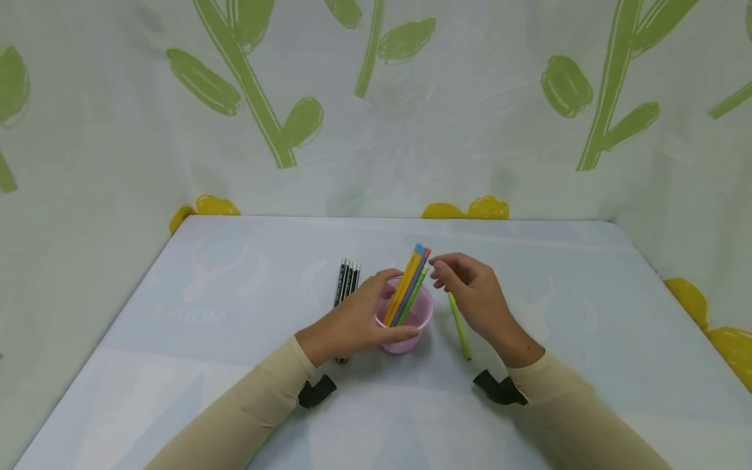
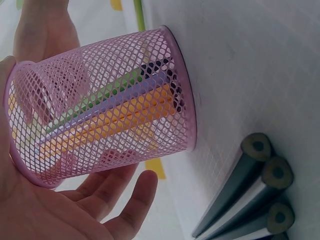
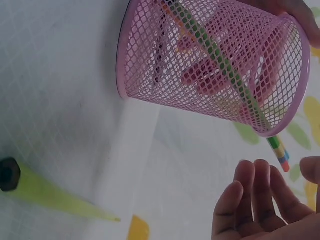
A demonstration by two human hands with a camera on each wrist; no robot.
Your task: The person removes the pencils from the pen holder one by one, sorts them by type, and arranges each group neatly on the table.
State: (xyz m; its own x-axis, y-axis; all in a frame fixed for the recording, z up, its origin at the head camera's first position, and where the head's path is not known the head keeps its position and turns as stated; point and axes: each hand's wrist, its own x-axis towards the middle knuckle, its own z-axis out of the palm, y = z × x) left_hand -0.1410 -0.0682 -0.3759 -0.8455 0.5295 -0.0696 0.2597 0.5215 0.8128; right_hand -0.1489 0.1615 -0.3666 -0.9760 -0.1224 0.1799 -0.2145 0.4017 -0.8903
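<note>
My left hand (image 1: 361,316) grips a pink mesh pencil cup (image 1: 401,347) round its rim and side, thumb at the near side. Inside lean several coloured pencils (image 1: 405,287), orange-yellow, purple and green, with their upper ends above the rim. To the right of these ends is my right hand (image 1: 472,287), its fingers loosely bent; in the right wrist view the fingertips (image 3: 261,167) are apart from the pencils and hold nothing. Below this hand, one yellow-green pencil (image 1: 460,329) lies on the table.
Black pencils (image 1: 346,281) lie side by side left of the cup, partly behind my left hand. The pale table (image 1: 176,391) is bordered at the back by a whitish wall (image 1: 411,143) with painted green leaves and yellow shapes. A black strap piece (image 1: 317,391) shows at my left sleeve.
</note>
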